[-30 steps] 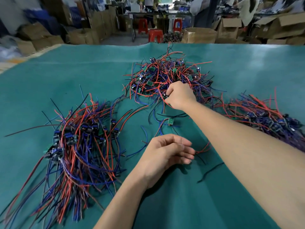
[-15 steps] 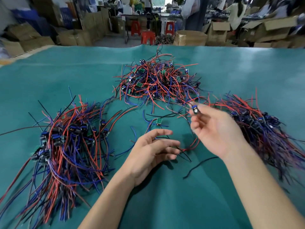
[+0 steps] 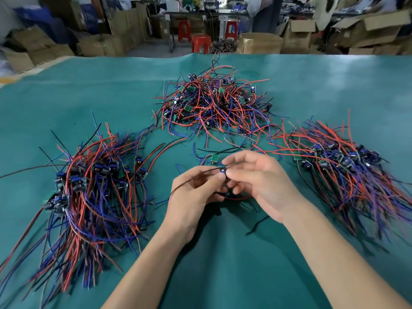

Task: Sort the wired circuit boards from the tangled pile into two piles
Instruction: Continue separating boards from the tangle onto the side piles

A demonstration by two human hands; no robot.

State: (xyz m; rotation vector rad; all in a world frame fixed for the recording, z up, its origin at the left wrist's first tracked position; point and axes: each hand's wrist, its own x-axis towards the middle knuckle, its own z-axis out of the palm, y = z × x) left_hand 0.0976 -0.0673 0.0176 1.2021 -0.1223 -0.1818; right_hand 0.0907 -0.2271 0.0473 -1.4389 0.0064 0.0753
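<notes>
Both hands meet over the green table cover (image 3: 312, 85), just on the near side of the tangled pile (image 3: 214, 103): the left hand (image 3: 191, 197) and the right hand (image 3: 263, 181) each pinch the same small wired board (image 3: 223, 171) between thumb and fingertips, with a dark wire (image 3: 189, 181) trailing from it across the left fingers. A second board (image 3: 214, 158) lies flat on the cover between the hands and the tangled pile. Two sorted piles flank the hands, the left pile (image 3: 89, 186) near the left forearm and the right pile (image 3: 347, 161) beside the right wrist, both well apart from the tangled pile.
</notes>
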